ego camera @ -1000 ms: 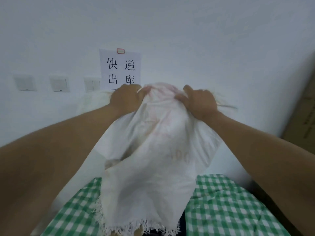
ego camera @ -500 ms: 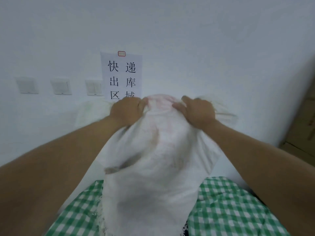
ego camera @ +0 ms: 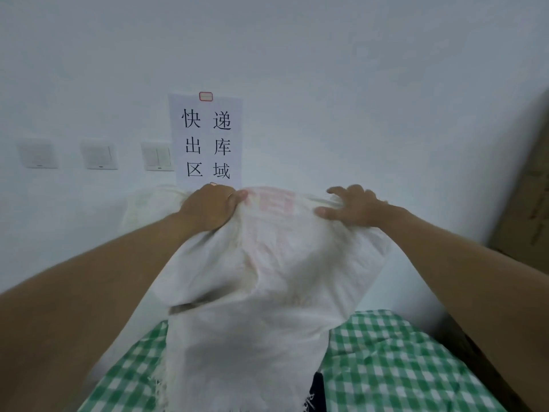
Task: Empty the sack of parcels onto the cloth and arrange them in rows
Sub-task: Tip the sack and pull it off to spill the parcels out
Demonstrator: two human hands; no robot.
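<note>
A white woven sack (ego camera: 267,281) hangs upside down in front of me, its frayed mouth low over the green-and-white checked cloth (ego camera: 395,361). My left hand (ego camera: 209,208) grips the sack's upper end in a bunched fist. My right hand (ego camera: 355,208) has its fingers spread, with the thumb and fingertips resting on the sack's top edge. A dark parcel (ego camera: 316,392) with white print shows just under the sack's mouth. Whatever else lies below the sack is hidden.
A white wall stands close behind, with a paper sign (ego camera: 208,144) in black characters and three switches (ego camera: 98,157) to its left. A brown cardboard box (ego camera: 525,197) leans at the right edge. Another pale sack (ego camera: 148,203) sits behind my left hand.
Both hands and the sack's top have come down lower. My right hand has loosened from a fist to spread fingers. A dark parcel has appeared under the sack's mouth.
</note>
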